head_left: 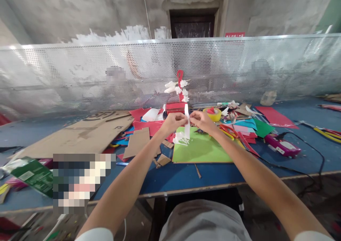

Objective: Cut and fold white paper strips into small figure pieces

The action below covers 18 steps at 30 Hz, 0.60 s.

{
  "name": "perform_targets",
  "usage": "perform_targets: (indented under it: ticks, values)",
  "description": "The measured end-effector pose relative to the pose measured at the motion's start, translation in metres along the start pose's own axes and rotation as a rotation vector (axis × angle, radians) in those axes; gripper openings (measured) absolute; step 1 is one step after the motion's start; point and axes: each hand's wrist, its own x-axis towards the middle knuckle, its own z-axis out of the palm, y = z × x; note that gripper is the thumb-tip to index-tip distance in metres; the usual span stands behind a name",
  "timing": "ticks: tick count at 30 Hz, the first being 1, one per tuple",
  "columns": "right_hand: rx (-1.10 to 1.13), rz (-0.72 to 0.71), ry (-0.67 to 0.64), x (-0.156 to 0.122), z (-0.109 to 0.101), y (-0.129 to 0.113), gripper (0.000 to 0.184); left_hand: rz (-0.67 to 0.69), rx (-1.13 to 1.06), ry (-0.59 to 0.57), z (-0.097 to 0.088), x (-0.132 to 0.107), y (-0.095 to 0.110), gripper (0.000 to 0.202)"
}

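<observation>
Between my two hands a narrow white paper strip [187,129] stands upright. My left hand [173,122] pinches it from the left side, and my right hand [201,121] pinches it from the right, fingertips nearly meeting. Below it, several white cut paper pieces [181,138] lie on a light green sheet [205,150]. Behind my hands rises a red looped paper stem [180,78] with white paper flowers [178,90] on it; its base is partly hidden by my hands and by a red block [176,108].
Brown cardboard [80,131] covers the left of the blue table [160,182]. On the right are yellow tape [215,115], orange-handled scissors [229,131], a purple glue gun [282,146] with a black cord, and pliers [323,130]. A perforated metal screen [226,67] stands behind.
</observation>
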Motion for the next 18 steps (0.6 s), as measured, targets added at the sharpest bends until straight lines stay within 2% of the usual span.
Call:
perform_targets:
  ticks: [9, 18]
  values:
    - [-0.013, -0.019, 0.003, 0.0024, -0.0005, 0.0053, 0.016, 0.006, 0.040, 0.005, 0.0006, -0.0024, 0.0049, 0.017]
    - [0.004, 0.016, 0.037, 0.0029, 0.0001, 0.0064, 0.020, -0.012, -0.015, 0.007, -0.0008, 0.0007, -0.0025, 0.013]
